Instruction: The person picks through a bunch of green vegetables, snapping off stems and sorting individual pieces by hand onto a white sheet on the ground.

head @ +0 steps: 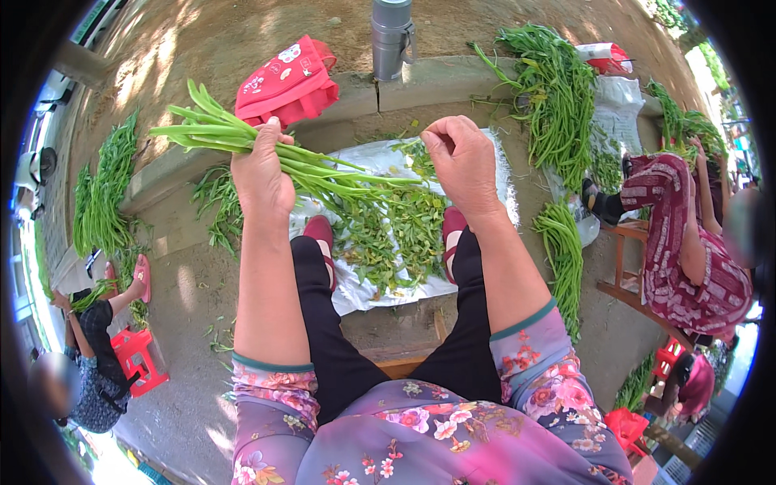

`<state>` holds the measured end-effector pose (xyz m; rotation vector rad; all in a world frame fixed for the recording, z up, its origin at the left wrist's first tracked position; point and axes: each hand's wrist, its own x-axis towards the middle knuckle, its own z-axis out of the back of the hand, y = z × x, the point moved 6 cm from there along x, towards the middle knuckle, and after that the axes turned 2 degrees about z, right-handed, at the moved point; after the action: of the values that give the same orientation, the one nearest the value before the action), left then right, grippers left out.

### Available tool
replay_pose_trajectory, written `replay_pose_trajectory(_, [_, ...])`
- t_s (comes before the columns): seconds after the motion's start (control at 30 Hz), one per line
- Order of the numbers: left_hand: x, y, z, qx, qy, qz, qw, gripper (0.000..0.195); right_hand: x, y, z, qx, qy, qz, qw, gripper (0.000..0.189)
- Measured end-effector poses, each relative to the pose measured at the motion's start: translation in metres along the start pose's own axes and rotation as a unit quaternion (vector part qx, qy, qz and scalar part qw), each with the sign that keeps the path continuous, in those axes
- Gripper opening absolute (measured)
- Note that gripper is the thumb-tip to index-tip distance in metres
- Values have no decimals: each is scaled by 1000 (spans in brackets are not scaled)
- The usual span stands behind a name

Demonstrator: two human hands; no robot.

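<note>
My left hand (262,167) grips a bunch of long green vegetable stems (327,171), their thick cut ends pointing to the upper left and the thinner ends reaching right. My right hand (461,157) is raised to the right of the stem tips, thumb and forefinger pinched together; whether something small is between them cannot be made out. Below both hands a white woven plastic sheet (364,298) lies on the ground between my feet, with plucked green and yellowing leaves (418,227) scattered over it.
A red bag (285,82) and a grey metal flask (393,42) stand by the concrete kerb (448,82). Leafy stems (555,103) are heaped at the right, trimmed stems (561,260) below them, more greens (109,188) at the left. People sit on both sides, near red plastic stools (136,361).
</note>
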<state>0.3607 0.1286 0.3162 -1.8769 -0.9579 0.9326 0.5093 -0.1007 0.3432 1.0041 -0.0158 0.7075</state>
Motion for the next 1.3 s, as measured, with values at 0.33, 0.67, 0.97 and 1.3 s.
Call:
replay_pose_trajectory(0.33, [-7, 7, -12, 13, 12, 4, 1000, 13, -26, 46, -44, 0, 108, 128, 986, 12])
replay_pose_trajectory(0.67, [-14, 19, -24, 23, 27, 17, 999, 12, -28, 51, -52, -46, 102, 145, 983, 11])
replay_pose_trajectory(0.97, [-16, 20, -27, 26, 28, 11, 999, 13, -25, 52, -53, -60, 78, 122, 988, 10])
replay_pose_trajectory(1.3, [-21, 22, -33, 25, 31, 25, 999, 13, -19, 29, -55, 47, 91, -49, 994, 8])
